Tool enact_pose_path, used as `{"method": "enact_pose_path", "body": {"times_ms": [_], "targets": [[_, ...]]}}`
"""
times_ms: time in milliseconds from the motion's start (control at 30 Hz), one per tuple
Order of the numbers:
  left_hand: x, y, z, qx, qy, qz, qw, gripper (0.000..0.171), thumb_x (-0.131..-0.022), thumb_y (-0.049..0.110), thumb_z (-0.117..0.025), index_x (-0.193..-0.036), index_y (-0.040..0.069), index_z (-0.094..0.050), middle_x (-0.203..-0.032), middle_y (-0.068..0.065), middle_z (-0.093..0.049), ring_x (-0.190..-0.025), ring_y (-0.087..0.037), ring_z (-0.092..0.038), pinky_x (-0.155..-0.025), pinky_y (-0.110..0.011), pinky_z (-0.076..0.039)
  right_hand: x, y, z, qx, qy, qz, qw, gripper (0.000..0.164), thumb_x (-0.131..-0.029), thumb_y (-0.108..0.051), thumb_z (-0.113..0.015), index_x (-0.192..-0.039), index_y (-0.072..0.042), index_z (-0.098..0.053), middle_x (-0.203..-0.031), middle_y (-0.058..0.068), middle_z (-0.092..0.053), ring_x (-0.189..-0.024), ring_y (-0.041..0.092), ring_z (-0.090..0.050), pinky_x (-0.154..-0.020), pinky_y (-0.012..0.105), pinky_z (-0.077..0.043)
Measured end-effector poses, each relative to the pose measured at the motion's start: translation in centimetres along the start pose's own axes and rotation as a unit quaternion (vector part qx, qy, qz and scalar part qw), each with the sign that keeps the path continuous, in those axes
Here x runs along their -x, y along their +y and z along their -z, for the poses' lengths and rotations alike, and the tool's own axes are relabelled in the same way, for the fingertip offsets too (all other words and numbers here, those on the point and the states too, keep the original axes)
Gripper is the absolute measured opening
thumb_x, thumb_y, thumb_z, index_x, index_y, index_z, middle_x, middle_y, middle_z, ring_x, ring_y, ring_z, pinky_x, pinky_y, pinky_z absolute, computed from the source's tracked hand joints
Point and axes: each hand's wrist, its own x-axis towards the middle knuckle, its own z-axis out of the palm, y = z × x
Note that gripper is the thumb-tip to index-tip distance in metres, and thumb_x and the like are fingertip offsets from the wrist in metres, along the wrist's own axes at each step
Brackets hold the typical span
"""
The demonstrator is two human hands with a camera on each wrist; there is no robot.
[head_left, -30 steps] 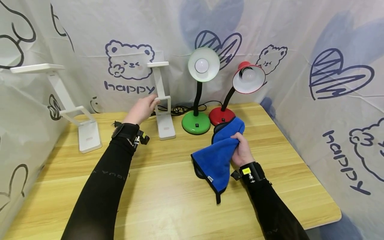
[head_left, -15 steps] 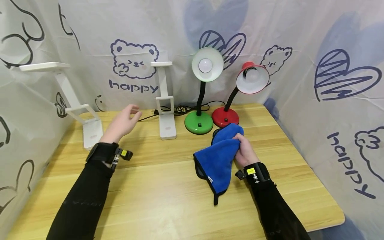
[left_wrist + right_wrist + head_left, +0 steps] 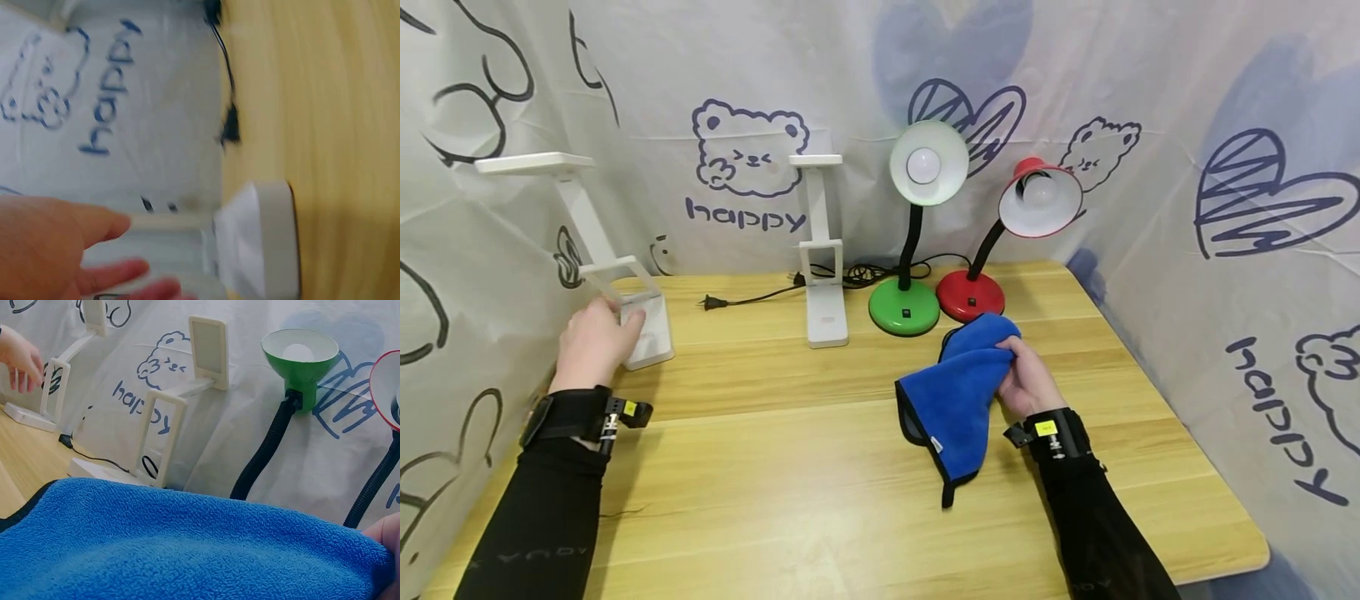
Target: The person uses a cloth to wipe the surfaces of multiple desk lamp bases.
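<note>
My left hand (image 3: pixel 595 337) is beside the base of the leftmost white desk lamp (image 3: pixel 653 337). In the left wrist view its thumb and fingers are spread, and the lamp's base (image 3: pixel 275 240) lies just past them. The right wrist view shows this hand (image 3: pixel 20 359) with fingers hanging loosely near the lamp's folding support (image 3: pixel 55 394). My right hand (image 3: pixel 1030 379) grips a blue cleaning cloth (image 3: pixel 955 408) with black edging. The cloth hangs in folds over the table, in front of the red lamp, and its fleecy surface (image 3: pixel 175 544) fills the lower right wrist view.
A second white desk lamp (image 3: pixel 827 321) stands mid-back. Right of it are a green gooseneck lamp (image 3: pixel 904 308) and a red gooseneck lamp (image 3: pixel 972 296). A black plug (image 3: pixel 713 302) and its cord lie on the wooden table (image 3: pixel 790 492). A printed curtain (image 3: pixel 647 75) surrounds the table.
My left hand has let go of the middle white lamp's support and moved left to the leftmost white lamp. My right hand keeps its grip on the cloth, which sits slightly lower.
</note>
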Motion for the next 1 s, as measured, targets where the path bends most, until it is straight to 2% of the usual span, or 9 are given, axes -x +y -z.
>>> {"method": "enact_pose_path", "body": {"times_ms": [67, 167, 267, 433, 667, 833, 1000], "targets": [[-0.2, -0.6, -0.1, -0.014, -0.022, 0.01, 0.9996, 0.085, -0.094, 0.063, -0.038, -0.129, -0.015, -0.04, -0.119, -0.04, -0.043, -0.106, -0.057, -0.041, -0.087, -0.064, -0.033, 0.0, -0.1, 0.1, -0.012, 0.011, 0.0, 1.0, 0.017, -0.096, -0.007, -0.052, -0.105, -0.018, -0.044, -0.099, -0.011, -0.048, -0.09, 0.004, -0.05, -0.077, 0.02, -0.044], [-0.7, -1.0, -0.5, -0.032, -0.048, 0.015, 0.9982, 0.101, -0.089, 0.074, -0.037, -0.131, -0.019, -0.037, -0.118, -0.045, -0.039, -0.105, -0.059, -0.038, -0.088, -0.067, -0.031, 0.0, -0.2, 0.4, -0.024, 0.022, 0.005, 0.999, 0.019, -0.096, -0.005, -0.05, -0.107, -0.018, -0.041, -0.098, -0.011, -0.045, -0.089, 0.004, -0.049, -0.076, 0.019, -0.043], [-1.2, -1.1, -1.0, -0.043, -0.063, 0.022, 0.9968, 0.104, -0.087, 0.075, -0.039, -0.129, -0.019, -0.039, -0.115, -0.044, -0.042, -0.102, -0.057, -0.04, -0.085, -0.065, -0.034, -0.1, -0.2, 0.7, -0.02, 0.022, 0.016, 0.999, 0.018, -0.093, 0.001, -0.048, -0.096, -0.016, -0.041, -0.091, -0.01, -0.044, -0.08, 0.005, -0.048, -0.067, 0.02, -0.042], [-1.9, -1.0, -1.7, -0.045, -0.092, 0.049, 0.9935, 0.11, -0.082, 0.077, -0.047, -0.13, -0.021, -0.035, -0.113, -0.038, -0.043, -0.099, -0.05, -0.041, -0.081, -0.061, -0.037, -0.3, 0.0, 0.9, 0.008, -0.016, 0.038, 0.999, 0.031, -0.087, 0.014, -0.04, -0.074, -0.014, -0.038, -0.079, -0.007, -0.044, -0.066, 0.009, -0.046, -0.056, 0.021, -0.038], [-2.0, -0.8, -2.0, -0.044, -0.085, 0.047, 0.9943, 0.105, -0.077, 0.066, -0.067, -0.128, -0.021, -0.037, -0.113, -0.036, -0.046, -0.099, -0.05, -0.043, -0.084, -0.062, -0.038, -0.1, 0.1, 0.6, 0.025, -0.017, 0.041, 0.999, 0.034, -0.086, 0.016, -0.037, -0.071, -0.015, -0.035, -0.075, -0.006, -0.04, -0.065, 0.011, -0.044, -0.055, 0.021, -0.037], [-1.5, -0.3, -2.0, -0.053, -0.088, 0.036, 0.9941, 0.105, -0.076, 0.067, -0.067, -0.125, -0.022, -0.04, -0.108, -0.036, -0.05, -0.092, -0.048, -0.05, -0.073, -0.056, -0.043, 0.2, -0.1, 0.3, 0.005, -0.053, 0.055, 0.997, 0.033, -0.085, 0.017, -0.035, -0.076, -0.015, -0.033, -0.077, -0.005, -0.037, -0.066, 0.012, -0.042, -0.054, 0.022, -0.033], [-0.4, 0.8, -2.1, -0.062, -0.1, 0.014, 0.9929, 0.1, -0.077, 0.067, -0.067, -0.12, -0.021, -0.045, -0.104, -0.035, -0.054, -0.086, -0.043, -0.054, -0.068, -0.049, -0.043, 0.4, -0.2, 0.0, 0.0, -0.104, 0.099, 0.99, 0.034, -0.087, 0.017, -0.033, -0.078, -0.016, -0.033, -0.076, -0.005, -0.035, -0.065, 0.012, -0.039, -0.055, 0.023, -0.031]]}}
